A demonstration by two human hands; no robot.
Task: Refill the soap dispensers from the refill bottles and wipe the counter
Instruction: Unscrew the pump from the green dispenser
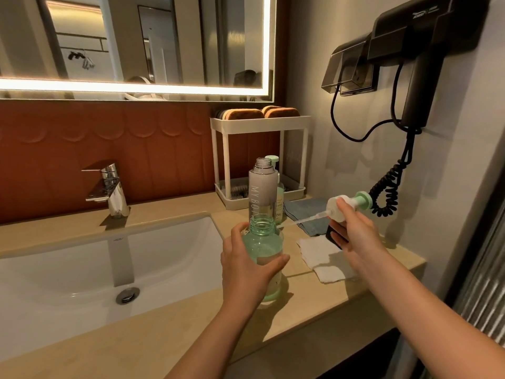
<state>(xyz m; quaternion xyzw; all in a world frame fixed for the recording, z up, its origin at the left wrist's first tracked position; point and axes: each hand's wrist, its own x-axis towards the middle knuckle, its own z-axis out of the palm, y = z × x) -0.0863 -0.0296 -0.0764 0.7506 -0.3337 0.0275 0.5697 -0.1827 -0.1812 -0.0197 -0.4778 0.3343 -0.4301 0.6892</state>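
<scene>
One green dispenser (263, 242) stands uncapped at frame centre | left hand (246, 266) wraps its body | right hand (352, 233) holds pump head (338, 207), right of centre | grey refill bottle (261, 187) open just behind | pouring, counter (164, 332) wipe not yet done.

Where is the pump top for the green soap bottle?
In the head view, the white-and-green pump top is held in the right hand, right of the open green plastic bottle, near the black coiled hairdryer cord.

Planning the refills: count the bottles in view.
3: green bottle in the left hand, grey bottle behind it, capped bottle partly hidden behind that. More may be hidden.
</scene>
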